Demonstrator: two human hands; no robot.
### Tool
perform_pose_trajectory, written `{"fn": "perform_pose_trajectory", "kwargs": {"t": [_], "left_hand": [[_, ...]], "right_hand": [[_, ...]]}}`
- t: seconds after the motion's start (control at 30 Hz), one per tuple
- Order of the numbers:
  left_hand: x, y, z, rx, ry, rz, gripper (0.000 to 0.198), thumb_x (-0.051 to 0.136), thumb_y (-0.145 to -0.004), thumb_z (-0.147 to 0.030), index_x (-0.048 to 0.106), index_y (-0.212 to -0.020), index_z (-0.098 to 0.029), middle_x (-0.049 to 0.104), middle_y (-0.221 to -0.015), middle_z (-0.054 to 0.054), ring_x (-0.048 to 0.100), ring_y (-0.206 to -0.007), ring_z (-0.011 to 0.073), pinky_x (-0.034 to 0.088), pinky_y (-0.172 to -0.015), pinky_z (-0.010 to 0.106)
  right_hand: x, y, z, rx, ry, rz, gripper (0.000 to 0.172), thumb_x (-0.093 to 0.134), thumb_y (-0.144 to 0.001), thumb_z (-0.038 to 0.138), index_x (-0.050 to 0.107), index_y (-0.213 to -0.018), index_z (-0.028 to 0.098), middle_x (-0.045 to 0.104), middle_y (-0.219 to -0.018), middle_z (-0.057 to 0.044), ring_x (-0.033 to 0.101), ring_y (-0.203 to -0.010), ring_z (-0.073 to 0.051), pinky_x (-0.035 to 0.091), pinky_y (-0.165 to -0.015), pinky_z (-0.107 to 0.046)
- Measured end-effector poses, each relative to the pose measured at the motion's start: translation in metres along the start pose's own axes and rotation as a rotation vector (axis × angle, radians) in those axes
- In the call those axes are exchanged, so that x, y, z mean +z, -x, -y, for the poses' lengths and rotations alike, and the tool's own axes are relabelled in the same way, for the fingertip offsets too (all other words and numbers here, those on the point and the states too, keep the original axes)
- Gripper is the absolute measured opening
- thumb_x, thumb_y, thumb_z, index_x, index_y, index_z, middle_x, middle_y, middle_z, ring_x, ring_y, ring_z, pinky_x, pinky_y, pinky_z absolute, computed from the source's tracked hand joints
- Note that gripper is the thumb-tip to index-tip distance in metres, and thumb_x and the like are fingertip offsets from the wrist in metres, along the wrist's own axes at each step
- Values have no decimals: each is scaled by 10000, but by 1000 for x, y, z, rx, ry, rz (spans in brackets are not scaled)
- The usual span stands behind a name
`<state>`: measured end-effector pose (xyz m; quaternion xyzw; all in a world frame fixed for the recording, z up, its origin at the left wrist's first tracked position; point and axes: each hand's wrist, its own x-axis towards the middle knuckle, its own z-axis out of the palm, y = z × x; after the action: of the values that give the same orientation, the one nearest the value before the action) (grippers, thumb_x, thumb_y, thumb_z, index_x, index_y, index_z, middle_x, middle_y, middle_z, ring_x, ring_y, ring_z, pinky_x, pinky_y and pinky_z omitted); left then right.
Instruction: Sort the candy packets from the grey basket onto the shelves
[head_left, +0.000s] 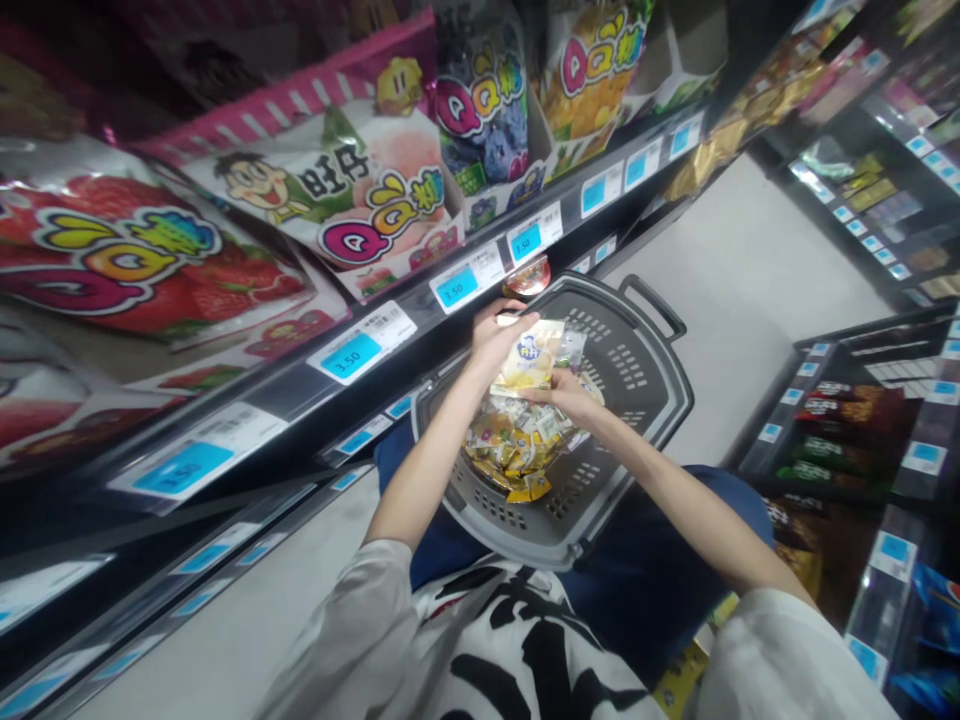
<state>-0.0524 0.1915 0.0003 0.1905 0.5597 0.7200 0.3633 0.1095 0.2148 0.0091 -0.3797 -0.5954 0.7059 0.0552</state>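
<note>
Both hands hold a pale yellow snack bag (pixel 529 352) with a blue logo above the shopping basket. My left hand (pixel 496 335) grips its upper left side, thumb across the front. My right hand (pixel 574 395) pinches its lower right edge. Beneath lies a heap of small wrapped packets (pixel 517 445), yellow and white, partly inside clear plastic. They rest in a grey basket (pixel 652 470) with slotted walls. A clear wrapper (pixel 574 348) shows just behind the bag. The fingers behind the bag are hidden.
A shelf (pixel 420 300) with blue price tags runs close along the left, holding gummy candy bags (pixel 330 170). The basket's handle (pixel 660 305) sticks out at the far side. More stocked shelves (pixel 847 440) stand on the right, across the pale floor (pixel 750 260).
</note>
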Motion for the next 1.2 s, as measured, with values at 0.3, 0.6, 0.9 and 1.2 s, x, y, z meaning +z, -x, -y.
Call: {"fn": "perform_pose_trajectory", "kwargs": {"t": [0.3, 0.6, 0.9, 1.2], "left_hand": [[4, 1, -6, -12, 114, 53, 321, 855, -652, -369, 705, -868, -184, 642, -694, -19, 555, -615, 109, 419, -584, 233], [-18, -9, -4, -194, 412, 164, 254, 558, -970, -443, 708, -948, -238, 230, -484, -66, 318, -404, 87, 368, -483, 266], [-16, 3, -9, -300, 224, 338, 508, 501, -908, -698, 731, -995, -254, 145, -402, -83, 266, -303, 87, 327, -415, 286], [-21, 0, -11, -313, 189, 300, 640, 428, -887, -772, 711, -1139, -256, 291, -470, -41, 496, -444, 149, 430, -523, 329]], "right_hand": [[4, -3, -9, -257, 351, -295, 241, 723, -682, 297, 667, -890, 189, 726, -811, -18, 646, -718, -196, 520, -690, -300], [8, 21, -18, -1013, 968, -258, 109, 614, -888, 212, 684, -968, 233, 695, -788, -34, 623, -744, -188, 454, -655, -319], [19, 39, 0, -1481, 1271, -7, 179, 593, -947, 114, 688, -1028, 242, 708, -859, 1, 632, -876, -159, 444, -721, -334], [17, 34, -8, -1364, 1235, 42, 200, 565, -969, 130, 685, -1059, 263, 710, -904, -4, 633, -935, -157, 435, -761, -342]]}}
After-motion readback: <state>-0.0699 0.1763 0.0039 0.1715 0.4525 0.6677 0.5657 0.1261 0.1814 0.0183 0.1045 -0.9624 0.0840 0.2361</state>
